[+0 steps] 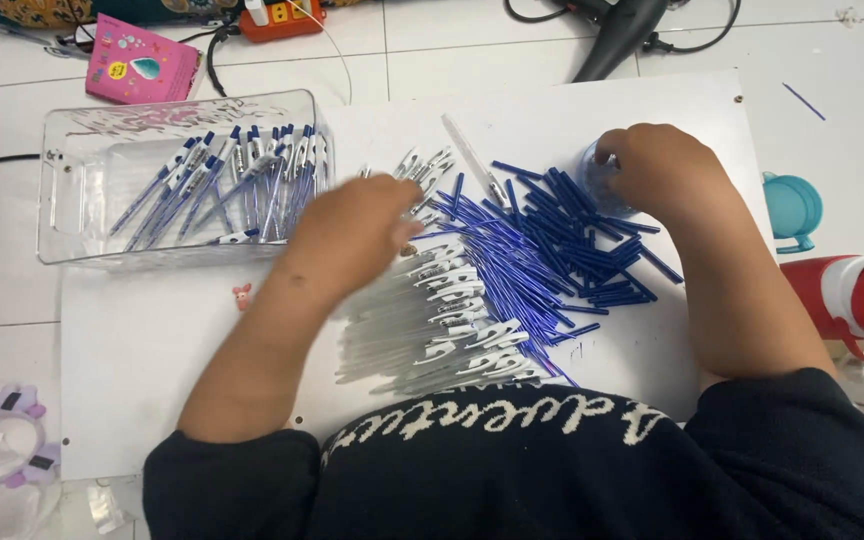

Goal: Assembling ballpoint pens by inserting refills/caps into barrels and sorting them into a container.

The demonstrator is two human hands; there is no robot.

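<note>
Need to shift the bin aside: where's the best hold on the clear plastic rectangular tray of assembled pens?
Take the clear plastic rectangular tray by its left end wall, probably coming from the left: the blue-and-white assembled pens crowd its right half, where the left hand hovers close.

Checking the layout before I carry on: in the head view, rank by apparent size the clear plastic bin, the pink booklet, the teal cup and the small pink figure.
1. clear plastic bin
2. pink booklet
3. teal cup, partly cut off by the white board, so nearly level with the booklet
4. small pink figure
</note>
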